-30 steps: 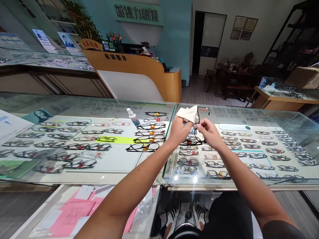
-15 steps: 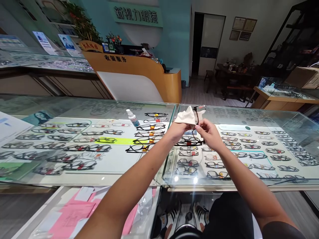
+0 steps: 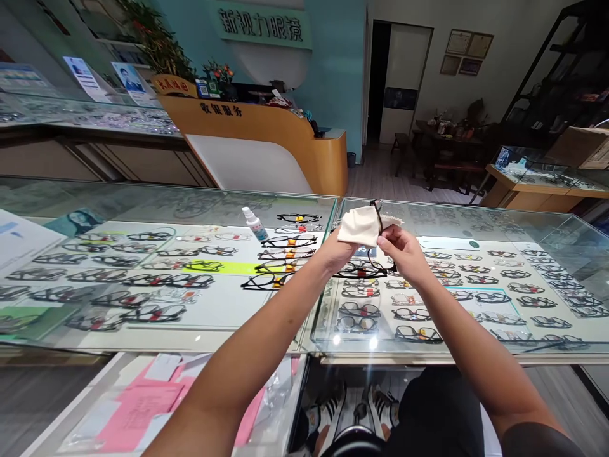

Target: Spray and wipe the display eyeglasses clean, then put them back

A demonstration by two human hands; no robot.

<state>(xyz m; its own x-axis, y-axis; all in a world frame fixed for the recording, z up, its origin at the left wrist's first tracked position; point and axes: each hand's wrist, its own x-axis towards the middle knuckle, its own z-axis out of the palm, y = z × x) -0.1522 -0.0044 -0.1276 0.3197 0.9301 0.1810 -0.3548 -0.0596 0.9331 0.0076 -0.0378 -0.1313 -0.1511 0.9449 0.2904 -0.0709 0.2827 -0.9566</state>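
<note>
From the wearer's seat, with the two hands at the centre of the dial and twelve pointing straight ahead, the dark-rimmed glasses (image 3: 379,219) are at the centre, held up above the glass-topped worktop (image 3: 228,306). The left hand (image 3: 339,249) has its grip closed on a white cloth (image 3: 358,226), which lies against the glasses and covers part of them. The right hand (image 3: 404,253) comes in from the three o'clock side, its grip pinching the dark frame between thumb and fingers. A thin temple curves down below the hands.

Close below, toward six o'clock, sits a dark pair with a red tag (image 3: 363,273). At nine o'clock a column of tagged frames (image 3: 291,242) runs along the worktop, with a white spray bottle (image 3: 255,225) standing just beyond it. More display frames (image 3: 480,279) lie in rows under the glass toward four o'clock. At eight o'clock, below the worktop, an open drawer (image 3: 71,406) holds pink and white papers (image 3: 143,406). A wooden cashier desk (image 3: 285,127) stands at ten o'clock, well apart from the hands.
</note>
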